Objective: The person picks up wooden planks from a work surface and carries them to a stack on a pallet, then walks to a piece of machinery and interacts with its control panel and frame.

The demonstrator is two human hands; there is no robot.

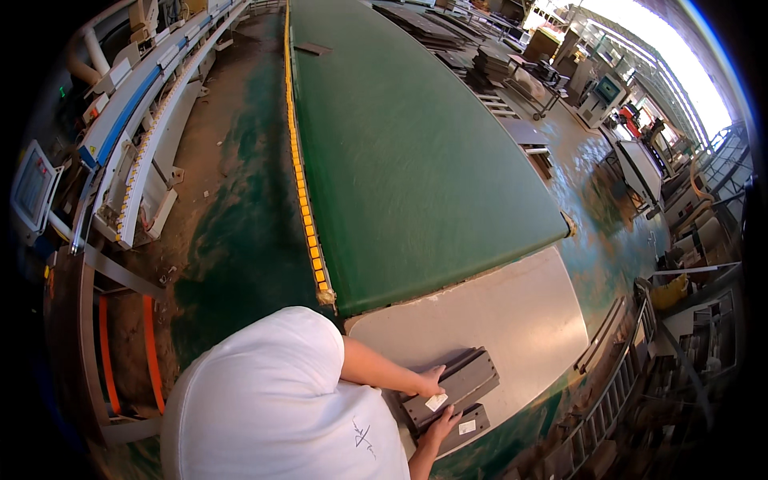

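A small stack of dark grey-brown boards (472, 382) with holes near their ends lies on a pale table top. My left hand (430, 382) is closed over the far long side of the stack, its fingertips beside a white label (436, 402) on the top board. At the near side, my right hand (442, 426) grips the stack's edge with bent fingers. Next to it, a lower dark board (474, 430) sticks out, bearing another white label (467, 427). The undersides of the boards are hidden.
A wide green conveyor belt (416, 168) with a yellow-segmented strip (302, 192) along its left edge adjoins the pale table top (528, 312). A long machine (144, 120) with a screen stands left. Stacked panels (492, 64) lie beyond the belt; a ladder-like rack (612, 400) is at right.
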